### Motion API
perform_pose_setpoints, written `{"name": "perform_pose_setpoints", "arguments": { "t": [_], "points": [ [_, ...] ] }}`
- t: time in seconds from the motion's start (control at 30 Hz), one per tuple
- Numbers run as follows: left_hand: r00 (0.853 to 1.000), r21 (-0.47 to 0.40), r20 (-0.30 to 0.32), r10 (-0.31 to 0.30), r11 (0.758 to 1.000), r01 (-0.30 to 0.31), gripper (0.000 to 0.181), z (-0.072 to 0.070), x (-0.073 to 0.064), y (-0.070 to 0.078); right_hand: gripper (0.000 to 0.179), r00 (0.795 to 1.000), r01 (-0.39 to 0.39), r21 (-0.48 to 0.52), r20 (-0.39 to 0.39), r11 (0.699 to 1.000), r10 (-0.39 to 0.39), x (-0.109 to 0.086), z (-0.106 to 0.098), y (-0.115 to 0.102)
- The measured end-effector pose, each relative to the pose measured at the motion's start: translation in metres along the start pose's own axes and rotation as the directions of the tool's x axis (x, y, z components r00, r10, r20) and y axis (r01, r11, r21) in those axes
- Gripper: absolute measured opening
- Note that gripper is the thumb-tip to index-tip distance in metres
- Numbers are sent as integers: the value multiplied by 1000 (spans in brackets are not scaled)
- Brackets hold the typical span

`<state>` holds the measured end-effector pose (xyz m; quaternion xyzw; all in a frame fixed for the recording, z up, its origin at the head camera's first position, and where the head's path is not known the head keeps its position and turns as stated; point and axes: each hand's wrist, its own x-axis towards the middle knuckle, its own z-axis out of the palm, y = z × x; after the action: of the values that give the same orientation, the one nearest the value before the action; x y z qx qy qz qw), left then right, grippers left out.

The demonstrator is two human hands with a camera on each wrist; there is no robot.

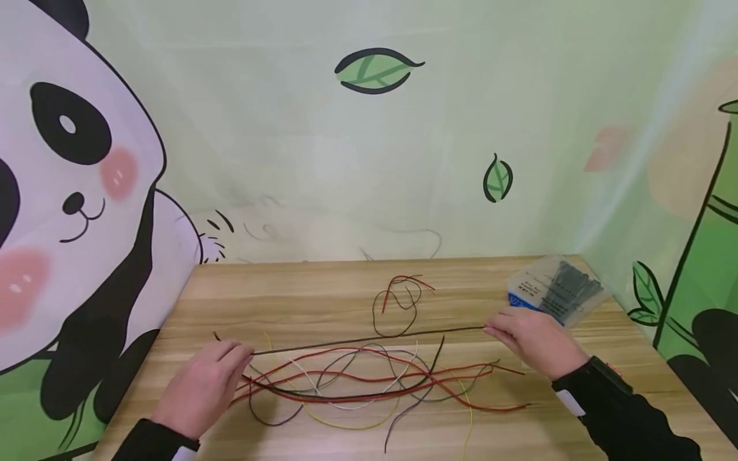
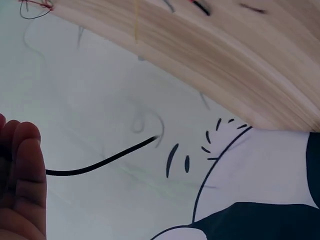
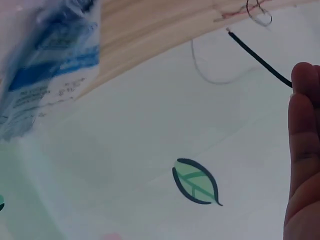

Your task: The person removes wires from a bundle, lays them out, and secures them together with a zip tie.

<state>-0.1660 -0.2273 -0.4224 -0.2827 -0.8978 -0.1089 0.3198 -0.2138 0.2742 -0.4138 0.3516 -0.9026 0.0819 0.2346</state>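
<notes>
A thin black wire is stretched nearly straight between both hands, just above the table. My left hand pinches it near one end; in the left wrist view a length of the black wire sticks out past the fingers. The fingertips of my right hand pinch the other end, and in the right wrist view its tip pokes out. Below the stretched wire lies a loose spread of wires: red wires, a yellow wire, white, grey and black ones, crossing each other.
Behind the stretched wire lies a small tangle of dark and red wire. A clear plastic bag with dark strips inside sits at the back right of the wooden table, close to my right hand. A printed cloth backdrop stands behind.
</notes>
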Motion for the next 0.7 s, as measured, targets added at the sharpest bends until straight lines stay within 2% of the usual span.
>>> {"name": "perform_pose_setpoints", "arguments": {
  "t": [0.1, 0.2, 0.33, 0.47, 0.6, 0.7],
  "points": [
    [998, 44, 55, -11, 999, 8, 41, -2, -7, -5, 10, 999, 25, -26, 32, 999, -24, -11, 1, -4],
    [994, 87, 100, -40, 996, 32, 11, -1, -15, -10, 12, 998, 33, -26, 53, 999, -31, -19, 4, -9],
    [988, 126, 122, -97, 989, 81, 18, 0, -27, -14, 11, 995, 0, 20, 97, 1000, -2, -26, 7, -12],
    [977, 141, 144, -155, 981, 134, 23, 3, -35, -14, 17, 986, -55, 25, 158, 998, 50, -32, 10, -14],
    [961, 154, 171, -219, 969, 193, 30, 8, -41, -13, 15, 973, -90, 14, 213, 996, 85, -37, 16, -16],
    [941, 164, 202, -271, 957, 241, 28, 13, -47, -12, 8, 953, -138, 11, 274, 990, 130, -39, 20, -18]
  ]
}}
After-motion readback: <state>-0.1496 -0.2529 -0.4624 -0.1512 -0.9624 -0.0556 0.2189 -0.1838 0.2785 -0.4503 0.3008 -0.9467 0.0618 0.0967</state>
